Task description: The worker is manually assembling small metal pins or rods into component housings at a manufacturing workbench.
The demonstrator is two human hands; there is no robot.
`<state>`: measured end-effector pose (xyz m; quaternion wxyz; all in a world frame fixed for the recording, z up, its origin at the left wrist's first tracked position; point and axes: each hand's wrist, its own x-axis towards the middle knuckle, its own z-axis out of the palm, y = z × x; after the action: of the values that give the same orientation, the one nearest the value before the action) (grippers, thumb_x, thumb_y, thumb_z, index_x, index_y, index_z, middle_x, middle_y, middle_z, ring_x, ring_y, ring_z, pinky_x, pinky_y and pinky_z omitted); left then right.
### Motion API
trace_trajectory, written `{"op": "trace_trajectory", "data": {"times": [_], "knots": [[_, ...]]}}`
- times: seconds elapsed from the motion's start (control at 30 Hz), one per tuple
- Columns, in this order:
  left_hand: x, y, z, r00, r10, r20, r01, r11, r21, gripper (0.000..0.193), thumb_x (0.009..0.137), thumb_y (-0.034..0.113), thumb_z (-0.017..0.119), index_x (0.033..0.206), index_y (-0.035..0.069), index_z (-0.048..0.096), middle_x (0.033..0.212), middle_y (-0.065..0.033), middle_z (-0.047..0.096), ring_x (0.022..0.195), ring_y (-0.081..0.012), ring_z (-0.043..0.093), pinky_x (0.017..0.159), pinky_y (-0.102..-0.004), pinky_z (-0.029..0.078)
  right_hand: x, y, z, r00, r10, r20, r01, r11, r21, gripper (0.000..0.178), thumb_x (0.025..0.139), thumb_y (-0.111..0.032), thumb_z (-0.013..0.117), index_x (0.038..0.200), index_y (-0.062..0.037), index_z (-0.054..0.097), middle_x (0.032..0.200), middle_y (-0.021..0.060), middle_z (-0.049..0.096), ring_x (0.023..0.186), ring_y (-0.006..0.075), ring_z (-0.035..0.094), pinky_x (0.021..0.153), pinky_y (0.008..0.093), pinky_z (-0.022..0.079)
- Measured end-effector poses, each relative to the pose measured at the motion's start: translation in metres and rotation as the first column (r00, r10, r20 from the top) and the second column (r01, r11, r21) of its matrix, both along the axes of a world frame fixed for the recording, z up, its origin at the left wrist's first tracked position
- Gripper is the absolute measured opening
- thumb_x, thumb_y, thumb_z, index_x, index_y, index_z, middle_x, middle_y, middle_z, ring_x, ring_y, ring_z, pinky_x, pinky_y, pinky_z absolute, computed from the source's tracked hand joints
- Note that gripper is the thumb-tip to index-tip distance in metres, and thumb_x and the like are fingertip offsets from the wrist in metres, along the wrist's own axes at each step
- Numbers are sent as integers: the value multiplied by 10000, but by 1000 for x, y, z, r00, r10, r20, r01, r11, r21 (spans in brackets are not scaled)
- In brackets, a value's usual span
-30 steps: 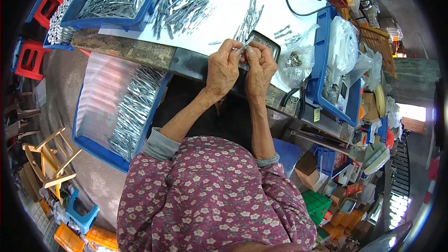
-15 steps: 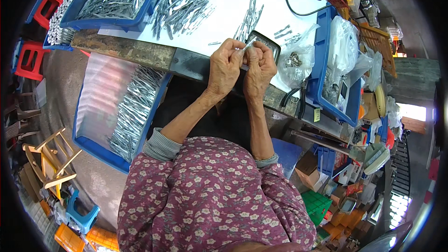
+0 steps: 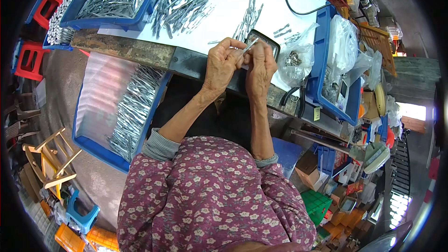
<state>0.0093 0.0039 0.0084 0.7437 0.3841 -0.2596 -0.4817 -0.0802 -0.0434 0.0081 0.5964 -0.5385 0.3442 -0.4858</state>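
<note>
My left hand pinches a thin silvery metal strip between thumb and forefinger, its free end slanting up to the right. Close beside it, my right hand has its fingers curled down at a small dark-rimmed tray. Whatever those fingertips hold is hidden. Behind the hands, a small pile of similar metal strips lies on the white tabletop. Right of the tray, a clear plastic bag contains small metal parts.
A larger heap of strips lies beside a full blue bin at the left. Another blue bin with plastic bags stands right. Black-handled pliers hang at the table edge. Below left sits a blue crate of strips.
My left hand has shifted slightly left and more of the strip shows. The right hand's fingers have curled down toward the tray, and the two hands are a little farther apart.
</note>
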Motion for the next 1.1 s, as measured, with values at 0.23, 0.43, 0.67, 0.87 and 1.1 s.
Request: {"op": "trace_trajectory", "data": {"times": [0.23,0.43,0.67,0.87,1.1], "knots": [[1,2,1,998,-49,-36,48,998,-30,69,840,6,490,870,-36,535,575,22,475,509,-19,398,449,-164,315,-5,-6,0,996,60,69,-65,995,69,327,854,-130,560,1101,55,451,705,-9,483,621,48,439,565,186,382],[1,0,-5,1000,-6,7,6,999,-42,131,849,60,520,942,-33,519,584,13,487,448,0,324,391,-144,206,6,2,-1,997,2,-71,-9,995,-98,303,869,-150,549,1088,44,471,701,-14,476,619,41,431,553,180,368],[0,1,4,999,10,-48,-9,1000,13,59,834,6,487,854,-37,523,554,24,450,489,-25,376,439,-168,298,6,3,6,999,-37,19,38,996,-81,307,846,-113,572,1081,50,461,727,19,517,614,52,456,541,182,383],[-2,0,0,999,32,32,-32,999,17,50,829,-3,491,849,-39,520,536,34,418,478,-24,358,424,-173,285,8,1,3,978,-140,-152,88,947,-307,330,826,-48,565,1111,52,432,710,4,496,602,54,442,531,175,367],[-4,-4,-5,997,60,48,-61,998,12,47,836,9,505,842,-34,524,532,45,428,469,-14,351,414,-179,279,19,2,-1,923,-308,-229,180,875,-450,278,850,-21,494,1100,85,435,621,-12,414,549,63,398,501,206,350]]}}
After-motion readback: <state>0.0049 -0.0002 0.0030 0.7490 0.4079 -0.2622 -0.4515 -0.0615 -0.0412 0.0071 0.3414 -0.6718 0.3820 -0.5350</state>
